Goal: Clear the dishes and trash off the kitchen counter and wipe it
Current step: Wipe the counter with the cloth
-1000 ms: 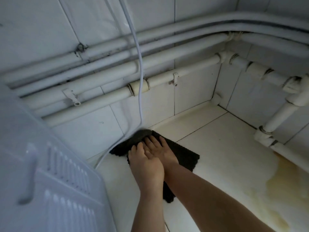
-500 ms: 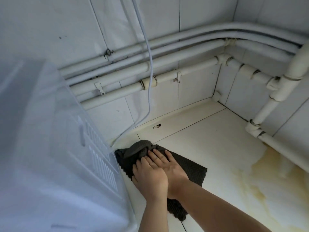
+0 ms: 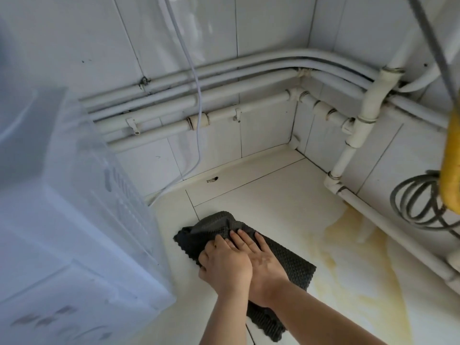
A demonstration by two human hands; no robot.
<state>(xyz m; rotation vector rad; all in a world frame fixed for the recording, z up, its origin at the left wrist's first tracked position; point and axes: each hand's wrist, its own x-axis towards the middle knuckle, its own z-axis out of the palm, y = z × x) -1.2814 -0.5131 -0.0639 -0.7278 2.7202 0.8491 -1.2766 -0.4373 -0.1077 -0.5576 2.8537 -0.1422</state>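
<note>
1. Cloth (image 3: 293, 265): dark, textured, lies flat on table (image 3: 273, 195), front-left area, just beside white appliance (image 3: 74, 220). Far end bunched up.
2. Left hand (image 3: 225, 266): palm down, fingers curled onto cloth, partly overlapping right hand (image 3: 258, 260). Right hand flat, fingers spread, pressing cloth down. Neither clenched; both bear on cloth rather than lift it.
3. Stacked hands judged to give extra pressure for scrubbing.
4. No dishes or trash visible; clearing appears done, wiping in hand.
5. Yellow stain (image 3: 348, 257) to the right, apart from cloth, not yet reached. Small dark mark (image 3: 212, 180) near back wall.
6. Cord (image 3: 196, 100) hangs behind appliance; snag risk if cloth goes back there.
</note>
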